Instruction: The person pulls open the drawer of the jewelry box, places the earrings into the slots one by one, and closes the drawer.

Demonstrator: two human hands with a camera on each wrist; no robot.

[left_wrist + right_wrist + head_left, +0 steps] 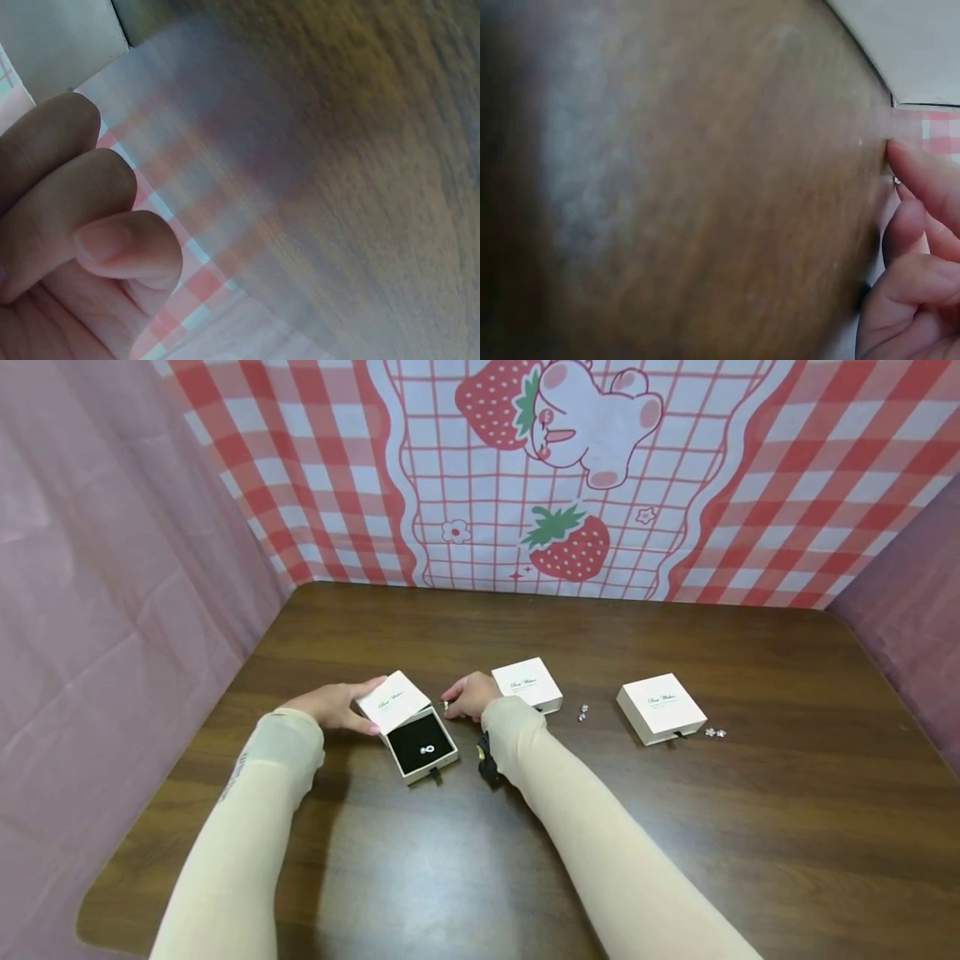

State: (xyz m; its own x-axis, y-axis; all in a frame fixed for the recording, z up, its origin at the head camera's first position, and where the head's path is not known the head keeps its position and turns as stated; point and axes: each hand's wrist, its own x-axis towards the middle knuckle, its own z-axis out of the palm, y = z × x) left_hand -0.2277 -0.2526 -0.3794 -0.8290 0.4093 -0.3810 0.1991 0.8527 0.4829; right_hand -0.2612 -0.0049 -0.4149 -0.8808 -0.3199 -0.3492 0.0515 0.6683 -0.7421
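Observation:
On the left side of the table my left hand point(339, 706) grips the white cover point(393, 700) of a small jewelry box between thumb and fingers. Its drawer point(408, 774) is slid out toward me, lined in black, with one silvery earring point(427, 749) lying on the lining. Just right of that box, my right hand point(472, 696) pinches another small shiny earring point(446, 704) between thumb and forefinger. The right wrist view shows only a glint of this earring point(897, 180) at the fingertips. In the left wrist view, curled fingers of the left hand point(90, 217) appear below the box edge.
Behind the right hand stands a closed white box point(527, 683), with a pair of sparkly earrings point(582, 713) to its right. Farther right is another closed box point(662, 708) beside flower-like earrings point(716, 732). A checked strawberry cloth point(337, 468) hangs behind the wooden table point(420, 877).

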